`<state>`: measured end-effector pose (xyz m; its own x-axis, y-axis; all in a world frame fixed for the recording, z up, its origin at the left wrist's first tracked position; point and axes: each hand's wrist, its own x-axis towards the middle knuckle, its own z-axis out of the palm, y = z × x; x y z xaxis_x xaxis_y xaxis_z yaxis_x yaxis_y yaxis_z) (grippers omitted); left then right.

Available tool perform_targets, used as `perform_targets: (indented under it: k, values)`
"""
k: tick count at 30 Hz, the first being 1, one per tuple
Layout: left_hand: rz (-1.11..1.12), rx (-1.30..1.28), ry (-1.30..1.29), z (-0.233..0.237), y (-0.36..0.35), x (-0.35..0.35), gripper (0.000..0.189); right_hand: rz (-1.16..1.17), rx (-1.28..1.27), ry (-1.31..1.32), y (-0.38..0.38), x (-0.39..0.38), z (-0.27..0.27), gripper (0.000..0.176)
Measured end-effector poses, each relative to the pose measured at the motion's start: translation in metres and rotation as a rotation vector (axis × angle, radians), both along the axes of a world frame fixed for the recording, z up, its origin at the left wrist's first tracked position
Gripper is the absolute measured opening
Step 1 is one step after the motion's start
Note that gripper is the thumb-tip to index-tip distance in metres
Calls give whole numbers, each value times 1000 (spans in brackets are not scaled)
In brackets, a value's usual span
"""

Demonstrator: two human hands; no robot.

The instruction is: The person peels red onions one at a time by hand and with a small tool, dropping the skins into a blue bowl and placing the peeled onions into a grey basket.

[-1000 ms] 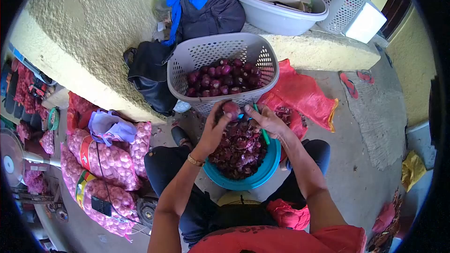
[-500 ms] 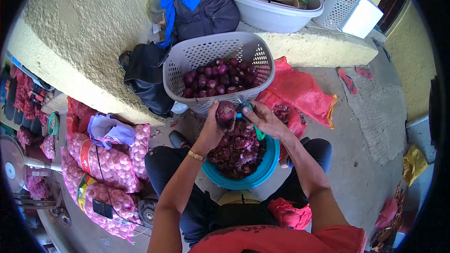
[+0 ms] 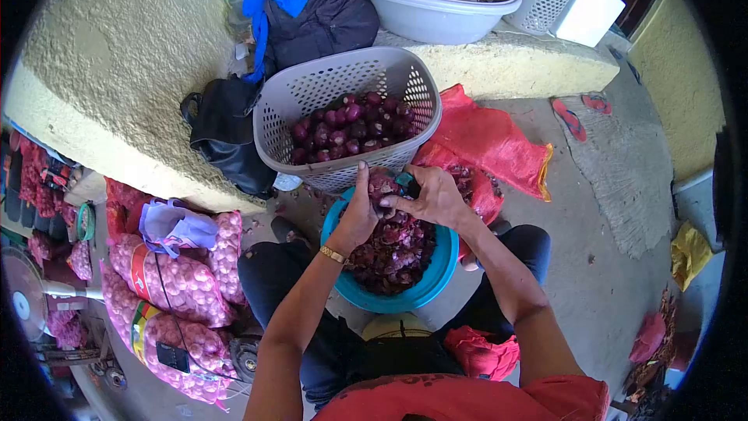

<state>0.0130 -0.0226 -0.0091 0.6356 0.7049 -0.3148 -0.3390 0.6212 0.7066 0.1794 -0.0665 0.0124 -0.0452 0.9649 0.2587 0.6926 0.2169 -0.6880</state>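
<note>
My left hand is closed around a dark red onion, holding it above a turquoise basin between my knees. My right hand meets the onion from the other side, its thumb against the lower part. A small knife is in my right hand; only a dark teal bit shows between the fingers, and the blade is hidden. Loose onion skins fill the basin. Just beyond my hands stands a grey perforated basket with many peeled red onions in it.
Net sacks of onions lie at the left, with a purple bag on top. A red mesh sack lies right of the basket. A black bag leans by the wall. Slippers lie on the floor.
My right hand has turned, and its thumb has come down onto the onion. The knife's tip and a green part showed before and are now hidden. The view has shifted slightly.
</note>
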Motion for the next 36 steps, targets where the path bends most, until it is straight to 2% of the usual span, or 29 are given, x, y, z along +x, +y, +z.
perform_targets:
  k: [2, 8, 17, 19, 22, 31, 35, 36]
  values:
    - [61, -72, 47, 2, -1, 4, 57, -9, 41, -13, 0, 0, -1, 60]
    - [-66, 16, -69, -9, 4, 2, 57, -69, 21, -165, -3, 2, 9, 62]
    - [-31, 73, 242, -8, 3, 5, 48, -19, 13, -317, -7, 7, 5, 59]
    - [-170, -22, 196, -13, 3, 0, 46, 3, 16, -317, -7, 8, 3, 59]
    - [-264, -41, 127, -16, 5, -3, 46, 31, -3, -362, -7, 10, -2, 58]
    - [121, 12, 177, -27, -1, 10, 39, -79, 119, -76, -9, -11, -39, 53]
    - [71, -60, 135, -31, -2, 6, 37, -61, 100, -143, -9, -4, -40, 52]
    - [-19, -125, 122, -30, 0, 4, 37, -20, 118, -178, -7, 0, -38, 52]
